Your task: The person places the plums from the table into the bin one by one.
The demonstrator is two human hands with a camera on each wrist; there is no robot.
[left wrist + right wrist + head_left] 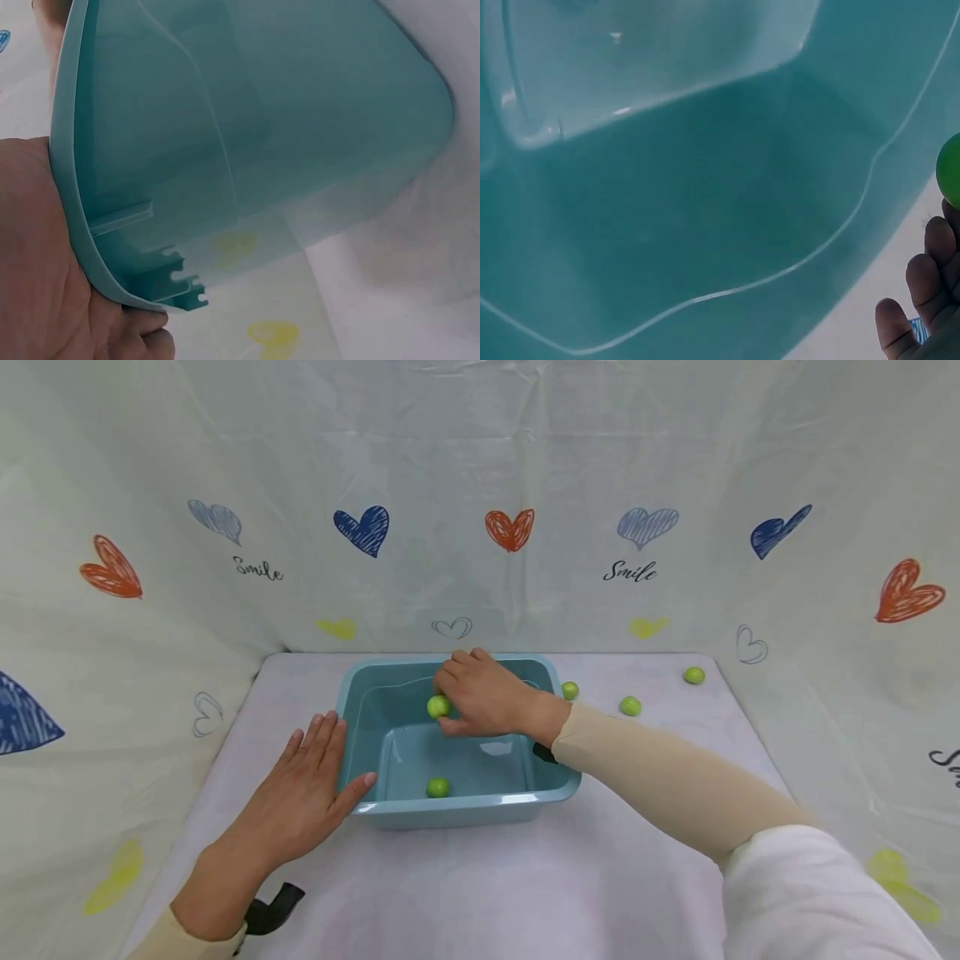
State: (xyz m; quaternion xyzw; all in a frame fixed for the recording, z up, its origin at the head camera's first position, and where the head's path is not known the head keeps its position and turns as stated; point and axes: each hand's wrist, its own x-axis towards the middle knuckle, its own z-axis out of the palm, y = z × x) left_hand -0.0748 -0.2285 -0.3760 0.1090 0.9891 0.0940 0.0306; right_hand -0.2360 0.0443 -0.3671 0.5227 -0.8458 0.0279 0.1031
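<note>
A blue-green plastic basin stands on the table. Over its inside, my right hand pinches a small green ball between thumb and fingers; that ball also shows at the edge of the right wrist view. Another green ball lies on the basin floor near the front wall. My left hand rests against the left rim, fingers straight and thumb over the front corner. In the left wrist view the hand touches the basin's outer rim.
Right of the basin, a green ball lies close to its wall. Farther right are a second ball and a third ball, near the table's back right corner. A pale sheet printed with hearts hangs behind the table.
</note>
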